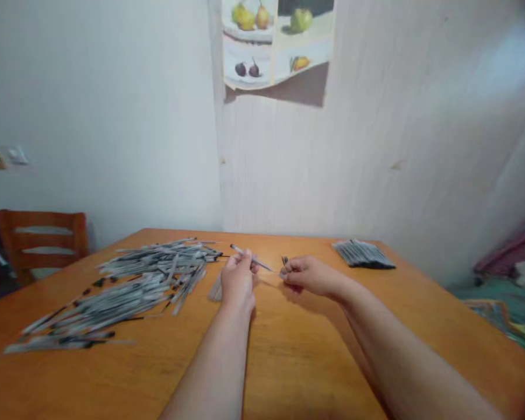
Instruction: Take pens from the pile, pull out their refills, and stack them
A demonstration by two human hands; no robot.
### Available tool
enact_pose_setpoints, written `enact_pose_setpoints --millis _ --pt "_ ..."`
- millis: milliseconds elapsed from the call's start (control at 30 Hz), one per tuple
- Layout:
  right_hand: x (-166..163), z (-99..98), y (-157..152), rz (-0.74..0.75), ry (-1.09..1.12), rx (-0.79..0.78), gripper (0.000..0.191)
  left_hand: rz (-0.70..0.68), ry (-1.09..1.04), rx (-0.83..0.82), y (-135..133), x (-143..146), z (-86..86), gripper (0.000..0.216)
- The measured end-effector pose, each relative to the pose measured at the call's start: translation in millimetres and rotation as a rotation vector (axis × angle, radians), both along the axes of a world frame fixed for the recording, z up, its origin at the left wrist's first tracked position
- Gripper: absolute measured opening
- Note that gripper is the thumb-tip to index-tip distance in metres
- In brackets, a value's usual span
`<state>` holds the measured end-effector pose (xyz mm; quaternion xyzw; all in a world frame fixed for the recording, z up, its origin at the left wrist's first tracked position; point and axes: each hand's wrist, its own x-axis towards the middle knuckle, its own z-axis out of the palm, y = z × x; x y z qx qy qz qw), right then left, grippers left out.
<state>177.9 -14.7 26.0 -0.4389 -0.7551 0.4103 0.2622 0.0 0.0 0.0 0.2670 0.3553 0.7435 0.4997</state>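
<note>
My left hand (237, 280) is closed around a slim pen (263, 266), pinched between thumb and fingers. The pen slants, its dark end up on the left and its thin end down towards my right hand. My right hand (304, 273), just across from that thin end, has its fingertips pressed together. Short dark sticks (284, 260) poke up from its fingers, too small and blurred to name. Beside my left wrist, some pale thin sticks (215, 290) lie on the table, partly hidden by the hand.
A loose heap of slim pens (157, 274) spreads over the left of the wooden table (297, 361). At the back right, a neat row of similar pens (363, 254) lies side by side. A wooden chair (46, 236) stands left, and fabric (499, 291) shows at right.
</note>
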Motion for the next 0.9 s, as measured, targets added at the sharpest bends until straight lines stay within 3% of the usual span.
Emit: enact_pose_setpoints --millis 367,900 --pt "-9 0.4 -6 -0.077 0.097 -0.126 0.009 0.008 0.017 -0.001 -2 5 -1.8 0.033" --pt "-14 -2.6 -5 -0.076 0.128 -0.068 0.006 -0.043 0.032 -0.008 -7 9 0.3 0.030"
